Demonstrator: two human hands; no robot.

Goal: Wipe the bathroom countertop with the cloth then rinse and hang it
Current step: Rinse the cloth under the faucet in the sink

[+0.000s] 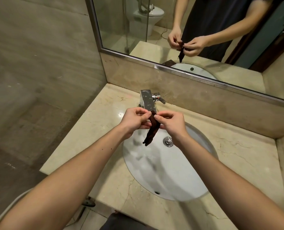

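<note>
Both forearms (81, 171) reach over the sink (171, 173), where the left hand (134, 121) and right hand (173, 124) pinch the top of the dark cloth (153, 129) between curled fingertips (163, 115), just in front of the faucet (147, 100). Its twisted tail hangs above the sink — probably so drips land there, not on the desk (101, 117) — which suggests wringing or unfolding before hanging.

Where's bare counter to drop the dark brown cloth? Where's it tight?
Beige marble countertop left of the white oval basin, out to its open edge; right of the basin, up to the backsplash. Tight at the chrome faucet, where left hand and right hand pinch the dark brown cloth.
</note>
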